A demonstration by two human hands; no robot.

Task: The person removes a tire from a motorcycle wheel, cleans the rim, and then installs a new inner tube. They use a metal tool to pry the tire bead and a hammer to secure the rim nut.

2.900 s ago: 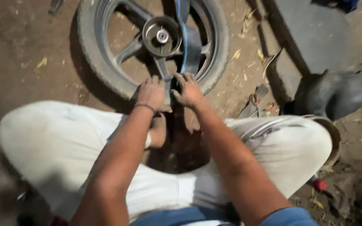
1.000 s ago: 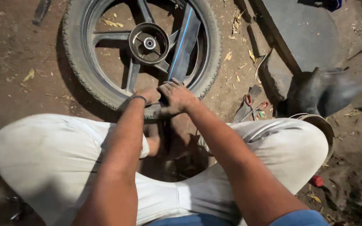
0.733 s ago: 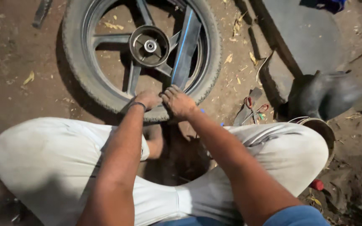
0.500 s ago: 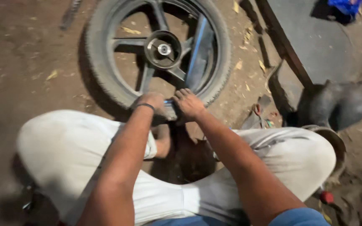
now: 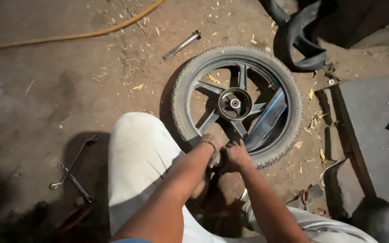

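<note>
Compared to half a second back, the view has pulled way up and out, so the whole wheel (image 5: pixel 237 104) sits further off and more floor shows, but both hands are at the same spot on the near edge of the tyre.

Closest in are pale trousers (image 5: pixel 136 157), knees spread wide, with both forearms reaching forward between them. Left hand (image 5: pixel 209 145), with a dark band at the wrist, is curled over the near rim of the tyre. Right hand (image 5: pixel 236 155) is right beside it, touching it, fingers bent down onto the same edge. Can't tell exactly what the fingertips pinch, it's too dark there.

Wheel lies flat on the dirt floor, black spokes, hub (image 5: pixel 234 103) in the middle. A blue-edged flat bar (image 5: pixel 266 121) pokes through the spokes on the right side.

Off to the left on the floor are two spanners (image 5: pixel 74 168), crossing. Further out, a metal rod (image 5: pixel 182 45) lies past the wheel, a loose black inner tube (image 5: pixel 300 36) sits top right, and a yellow hose (image 5: pixel 73 35) runs along the far floor.
</note>
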